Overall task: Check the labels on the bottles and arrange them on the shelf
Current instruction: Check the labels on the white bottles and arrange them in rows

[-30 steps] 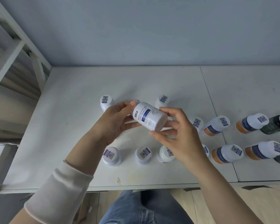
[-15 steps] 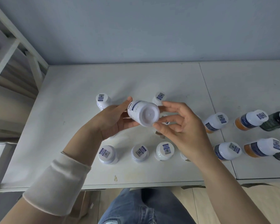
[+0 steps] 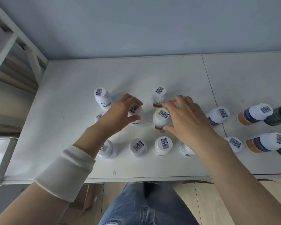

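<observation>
Setting a white pill bottle [image 3: 135, 114] upright on the white desk [image 3: 68, 127] looks like the step in hand: the left hand [image 3: 118, 116] is clenched round its cap and shoulder, thumb on the near side, fingers curled over the far side. It stands mid-desk, in the second row from the back edge. Just beside it, the right hand [image 3: 185, 120] cups an amber-based bottle [image 3: 161, 118], fingertips at its far side and thumb low near its foot; whether it truly grips or only steadies, I cannot tell. To do this well, press the base flat before letting go, keep the cap sticker facing up like its neighbours, and line it up with the front row of bottles [image 3: 137, 147] near the front edge, leaving gaps so nothing tips.
</observation>
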{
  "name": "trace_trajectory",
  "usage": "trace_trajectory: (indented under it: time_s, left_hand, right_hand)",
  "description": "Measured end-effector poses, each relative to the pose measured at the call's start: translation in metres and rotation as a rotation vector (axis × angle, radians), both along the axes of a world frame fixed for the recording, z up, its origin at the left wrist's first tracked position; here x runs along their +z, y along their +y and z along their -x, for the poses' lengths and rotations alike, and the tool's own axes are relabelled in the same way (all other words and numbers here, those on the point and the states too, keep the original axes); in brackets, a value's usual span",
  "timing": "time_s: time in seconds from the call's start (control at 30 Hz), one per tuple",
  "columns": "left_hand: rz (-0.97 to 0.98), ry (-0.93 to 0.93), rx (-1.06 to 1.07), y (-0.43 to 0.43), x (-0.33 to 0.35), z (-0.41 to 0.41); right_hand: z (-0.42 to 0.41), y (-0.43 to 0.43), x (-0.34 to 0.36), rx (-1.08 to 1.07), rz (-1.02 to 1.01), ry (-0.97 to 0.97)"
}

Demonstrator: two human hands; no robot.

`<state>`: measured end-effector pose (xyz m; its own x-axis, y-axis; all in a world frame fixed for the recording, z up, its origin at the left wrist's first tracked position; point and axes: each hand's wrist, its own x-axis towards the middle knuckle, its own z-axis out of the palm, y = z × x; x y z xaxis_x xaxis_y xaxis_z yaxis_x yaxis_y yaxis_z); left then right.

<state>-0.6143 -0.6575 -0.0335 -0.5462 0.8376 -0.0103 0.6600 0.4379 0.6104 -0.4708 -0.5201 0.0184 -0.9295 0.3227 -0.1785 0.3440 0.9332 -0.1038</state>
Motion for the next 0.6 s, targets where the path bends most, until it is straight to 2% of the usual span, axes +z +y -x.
trace_trajectory:
  time_s: [0.3, 0.43, 0.6]
  left_hand:
    - [0.116, 0.072, -0.048, 0.001, -0.009, -0.007]
    - [0.183, 0.186, -0.061, -0.012, 0.005, -0.002]
    - [0.41, 0.202, 0.029, -0.055, 0.016, 0.021]
  right_hand:
    - [0.006, -0.002, 0.003, 0.02, -0.024, -0.019]
    - [0.005, -0.011, 0.006, 0.024, -0.016, -0.033]
    - [0.009, -0.032, 0.009, 0.023, 0.0, -0.007]
